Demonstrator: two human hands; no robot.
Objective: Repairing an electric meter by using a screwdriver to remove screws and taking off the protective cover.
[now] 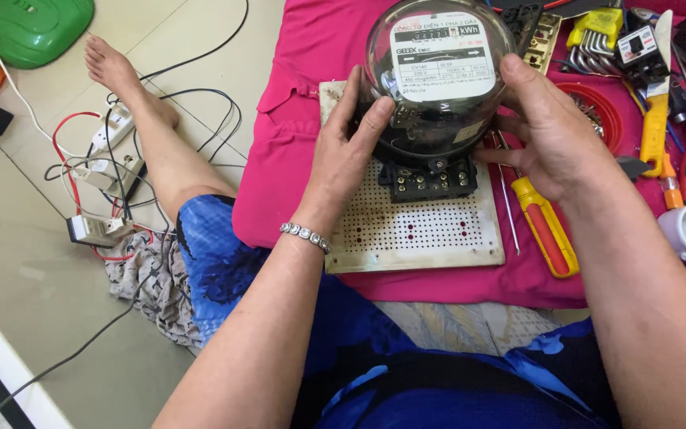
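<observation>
Pale floor tiles on the left carry tangled wires (97, 171) and a power strip (113, 127); on the pink cloth (279, 159) I see my left hand (347, 151) and right hand (545, 131) clasping the glass-domed electricity meter (438, 75) from either side, seated on the perforated board (422, 226). Terminal block (429, 181) looks unwired, so cabling seems left; a yellow screwdriver (545, 226) lies beside it

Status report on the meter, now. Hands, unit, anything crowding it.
Both hands, left hand and right hand, clasp the glass-domed meter. Meter sits on perforated board. Yellow-red screwdriver lies beside board, right.
</observation>
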